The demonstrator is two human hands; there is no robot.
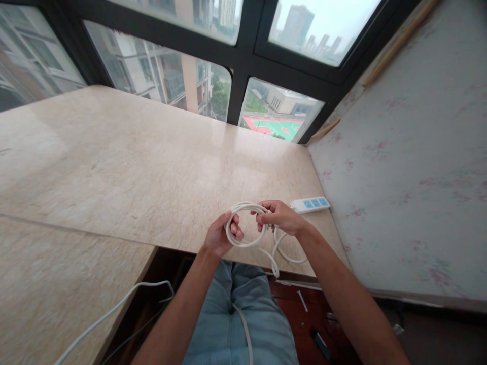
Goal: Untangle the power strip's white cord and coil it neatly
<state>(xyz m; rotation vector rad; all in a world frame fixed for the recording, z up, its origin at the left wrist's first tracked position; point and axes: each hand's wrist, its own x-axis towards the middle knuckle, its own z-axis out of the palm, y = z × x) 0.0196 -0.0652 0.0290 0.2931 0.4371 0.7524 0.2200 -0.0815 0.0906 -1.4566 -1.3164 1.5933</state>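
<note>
A white power cord, wound into a round coil of several loops, hangs between my two hands above the stone counter's front edge. My left hand is closed around the coil's left side, fingers curled through the middle. At the right side, my right hand pinches the loops between thumb and fingers. More of the cord droops in loose loops under my right hand and over the counter edge. Just beyond that hand lies a white power strip with blue socket faces, close to the wall.
The beige stone counter runs below dark-framed windows. A flowered wallpapered wall bounds the right side. Another white cable trails over the lower left counter. A dark object lies on the reddish floor.
</note>
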